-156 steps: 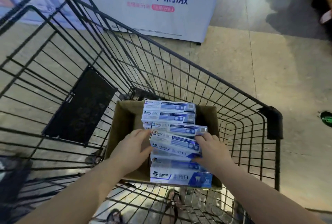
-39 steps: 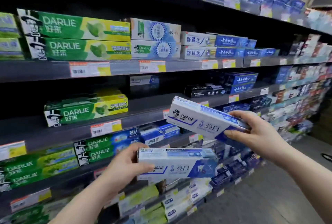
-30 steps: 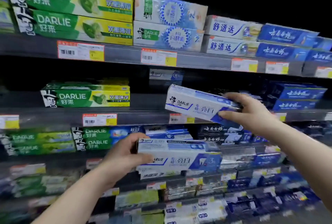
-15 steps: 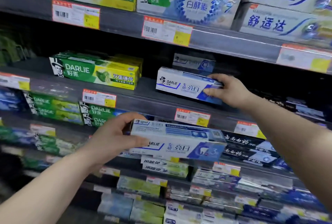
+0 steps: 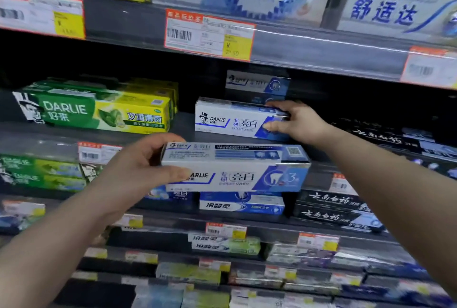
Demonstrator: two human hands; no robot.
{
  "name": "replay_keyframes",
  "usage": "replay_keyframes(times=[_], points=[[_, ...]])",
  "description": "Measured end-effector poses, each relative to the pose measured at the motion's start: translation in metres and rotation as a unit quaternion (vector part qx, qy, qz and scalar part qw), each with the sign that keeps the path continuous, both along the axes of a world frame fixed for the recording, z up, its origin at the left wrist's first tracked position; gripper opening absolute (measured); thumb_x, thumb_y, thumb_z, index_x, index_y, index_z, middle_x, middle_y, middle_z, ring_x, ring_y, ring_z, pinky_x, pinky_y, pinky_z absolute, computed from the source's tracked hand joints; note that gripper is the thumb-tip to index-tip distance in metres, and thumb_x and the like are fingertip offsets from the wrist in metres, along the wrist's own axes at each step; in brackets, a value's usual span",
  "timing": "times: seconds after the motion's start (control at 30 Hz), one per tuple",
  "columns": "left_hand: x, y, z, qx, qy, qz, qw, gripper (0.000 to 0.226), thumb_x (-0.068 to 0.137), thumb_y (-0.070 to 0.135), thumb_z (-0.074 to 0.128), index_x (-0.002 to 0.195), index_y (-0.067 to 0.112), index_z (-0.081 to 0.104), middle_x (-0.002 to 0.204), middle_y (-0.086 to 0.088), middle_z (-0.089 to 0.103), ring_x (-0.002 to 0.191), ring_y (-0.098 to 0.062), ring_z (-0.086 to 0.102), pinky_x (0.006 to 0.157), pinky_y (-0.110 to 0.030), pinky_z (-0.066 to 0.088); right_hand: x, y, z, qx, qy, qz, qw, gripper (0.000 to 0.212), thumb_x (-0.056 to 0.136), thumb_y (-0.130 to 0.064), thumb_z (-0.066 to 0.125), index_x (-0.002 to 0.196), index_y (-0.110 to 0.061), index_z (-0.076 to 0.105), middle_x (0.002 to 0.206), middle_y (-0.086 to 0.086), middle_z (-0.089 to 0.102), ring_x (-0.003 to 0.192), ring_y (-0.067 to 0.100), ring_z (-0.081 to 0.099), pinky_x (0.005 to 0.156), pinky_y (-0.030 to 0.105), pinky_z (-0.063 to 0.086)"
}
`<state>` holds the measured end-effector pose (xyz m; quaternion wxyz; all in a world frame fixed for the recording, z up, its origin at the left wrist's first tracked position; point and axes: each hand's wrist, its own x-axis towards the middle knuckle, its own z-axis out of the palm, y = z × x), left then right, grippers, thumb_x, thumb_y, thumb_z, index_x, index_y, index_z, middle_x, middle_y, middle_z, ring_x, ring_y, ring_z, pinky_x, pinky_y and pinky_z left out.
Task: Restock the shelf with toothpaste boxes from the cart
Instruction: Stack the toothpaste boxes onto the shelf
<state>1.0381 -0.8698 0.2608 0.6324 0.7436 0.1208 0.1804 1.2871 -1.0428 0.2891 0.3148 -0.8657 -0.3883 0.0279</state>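
A white and blue Darlie toothpaste box (image 5: 230, 118) lies on the middle shelf (image 5: 183, 132), and my right hand (image 5: 300, 122) grips its right end. More boxes of the same kind (image 5: 257, 84) stand further back on that shelf. In front of the shelf edge, my left hand (image 5: 138, 171) holds a stack of the same toothpaste boxes (image 5: 235, 166) by its left end, level and a little below the shelf. The cart is out of view.
Green and yellow Darlie boxes (image 5: 99, 105) fill the shelf's left part. Black boxes (image 5: 385, 134) lie at the right. The shelf above (image 5: 321, 48) hangs low with price tags (image 5: 210, 35). Lower shelves hold several other toothpaste boxes (image 5: 242, 205).
My right hand has set its box down onto the middle shelf and pushed it further in. The view has come closer to the shelf. My left hand keeps its stack at about the same place.
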Motion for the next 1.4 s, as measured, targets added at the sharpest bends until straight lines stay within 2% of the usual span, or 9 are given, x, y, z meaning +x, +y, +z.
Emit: replay_keyframes(times=[0.23, 0.33, 0.43, 0.6, 0.73, 0.9, 1.03, 1.17, 1.4], points=[[0.019, 0.004, 0.008, 0.017, -0.030, -0.003, 0.999, 0.035, 0.072, -0.009, 0.064, 0.090, 0.021, 0.064, 0.077, 0.008, 0.073, 0.070, -0.002, 0.066, 0.057, -0.010, 0.050, 0.002, 0.003, 0.001, 0.022, 0.030, 0.004, 0.999, 0.067, 0.076, -0.015, 0.073, 0.136, -0.012, 0.043, 0.128, 0.006, 0.052, 0.107, 0.011, 0.050, 0.082, 0.004, 0.038], [0.033, 0.008, 0.016, 0.030, -0.052, -0.004, 0.998, 0.038, 0.072, -0.010, 0.065, 0.088, 0.024, 0.063, 0.074, 0.012, 0.072, 0.070, 0.000, 0.065, 0.059, -0.010, 0.051, 0.002, -0.012, 0.007, 0.102, 0.074, -0.012, 0.992, 0.073, 0.075, -0.006, 0.071, 0.140, -0.010, 0.036, 0.131, 0.005, 0.049, 0.114, 0.016, 0.051, 0.097, 0.021, 0.044], [0.051, 0.011, 0.029, 0.041, -0.085, 0.002, 0.996, 0.037, 0.065, -0.005, 0.073, 0.086, 0.023, 0.062, 0.067, 0.013, 0.070, 0.064, 0.002, 0.064, 0.061, -0.010, 0.052, -0.002, -0.035, 0.016, 0.149, 0.050, -0.033, 0.987, 0.066, 0.077, 0.002, 0.067, 0.136, -0.008, 0.040, 0.123, 0.000, 0.050, 0.109, 0.013, 0.051, 0.083, 0.008, 0.048], [0.085, 0.018, 0.055, 0.019, -0.108, 0.013, 0.994, 0.029, 0.076, -0.002, 0.065, 0.102, 0.011, 0.061, 0.077, 0.003, 0.072, 0.069, -0.006, 0.069, 0.070, -0.021, 0.058, 0.001, -0.067, 0.017, 0.141, -0.016, -0.087, 0.986, 0.059, 0.076, -0.013, 0.072, 0.130, -0.011, 0.049, 0.126, 0.003, 0.057, 0.114, 0.015, 0.055, 0.105, 0.032, 0.040], [0.111, 0.024, 0.062, 0.008, -0.115, 0.041, 0.993, 0.024, 0.073, -0.004, 0.069, 0.082, 0.018, 0.064, 0.060, 0.012, 0.071, 0.062, 0.000, 0.068, 0.068, -0.019, 0.058, -0.003, -0.072, 0.011, 0.125, -0.013, -0.110, 0.986, 0.061, 0.078, -0.012, 0.071, 0.134, -0.014, 0.046, 0.128, 0.006, 0.056, 0.115, 0.018, 0.055, 0.103, 0.031, 0.041], [0.133, 0.033, 0.058, -0.018, -0.097, 0.009, 0.995, 0.031, 0.076, 0.000, 0.068, 0.101, 0.018, 0.064, 0.075, 0.008, 0.073, 0.069, -0.002, 0.069, 0.072, -0.024, 0.058, -0.003, -0.063, 0.006, 0.111, -0.011, -0.121, 0.986, 0.062, 0.078, -0.016, 0.071, 0.135, -0.017, 0.044, 0.123, -0.001, 0.054, 0.109, 0.016, 0.055, 0.091, 0.024, 0.043], [0.141, 0.039, 0.049, -0.014, -0.083, 0.015, 0.996, 0.054, 0.077, -0.001, 0.066, 0.128, 0.011, 0.053, 0.109, -0.008, 0.066, 0.082, -0.010, 0.066, 0.072, -0.022, 0.056, -0.002, -0.047, 0.004, 0.109, 0.015, -0.103, 0.989, 0.057, 0.077, -0.022, 0.072, 0.129, -0.014, 0.051, 0.123, 0.001, 0.060, 0.111, 0.017, 0.058, 0.102, 0.035, 0.044], [0.142, 0.039, 0.042, 0.021, -0.094, 0.054, 0.994, 0.058, 0.077, 0.002, 0.068, 0.131, 0.012, 0.051, 0.118, -0.010, 0.062, 0.090, -0.014, 0.064, 0.067, -0.013, 0.054, -0.005, -0.033, -0.002, 0.109, 0.030, -0.095, 0.989, 0.037, 0.082, -0.022, 0.067, 0.118, -0.015, 0.059, 0.116, -0.003, 0.065, 0.107, 0.014, 0.060, 0.100, 0.034, 0.045], [0.135, 0.031, 0.035, 0.083, -0.082, 0.122, 0.986, 0.037, 0.082, 0.016, 0.068, 0.117, 0.013, 0.059, 0.108, -0.007, 0.067, 0.091, -0.021, 0.066, 0.081, -0.033, 0.053, -0.008, -0.018, -0.011, 0.161, 0.037, -0.105, 0.981, 0.032, 0.085, -0.017, 0.064, 0.116, -0.016, 0.058, 0.109, 0.000, 0.066, 0.101, 0.016, 0.062, 0.087, 0.035, 0.052]])
